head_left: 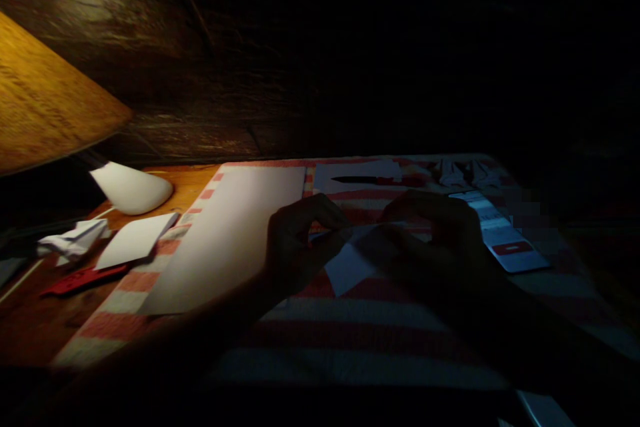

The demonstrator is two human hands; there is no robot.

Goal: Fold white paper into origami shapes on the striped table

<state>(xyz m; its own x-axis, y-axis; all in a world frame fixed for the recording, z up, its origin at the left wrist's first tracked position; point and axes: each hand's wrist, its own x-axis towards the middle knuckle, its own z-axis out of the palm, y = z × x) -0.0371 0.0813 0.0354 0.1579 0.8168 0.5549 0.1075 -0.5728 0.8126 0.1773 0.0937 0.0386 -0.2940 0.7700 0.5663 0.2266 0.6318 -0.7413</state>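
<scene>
Between my two hands is a small piece of white paper [350, 263], its lower corner pointing toward me over the striped cloth [345, 337]. My left hand [305, 237] pinches its left side between thumb and fingers. On the other side, my right hand [433, 230] has its fingers closed at the paper's upper right edge. Deep shadow hides much of the right fingers. Beyond the hands, a knife [365, 180] with a dark blade and reddish handle lies on another white sheet [325, 173].
A large white sheet [240, 227] covers the cloth's left part. A lit phone [500, 233] lies at right, below folded paper shapes [453, 173]. Left are a lamp [133, 188], crumpled paper [75, 240], a small paper stack [135, 240] and a red-handled tool [85, 280]. A dark wall stands behind.
</scene>
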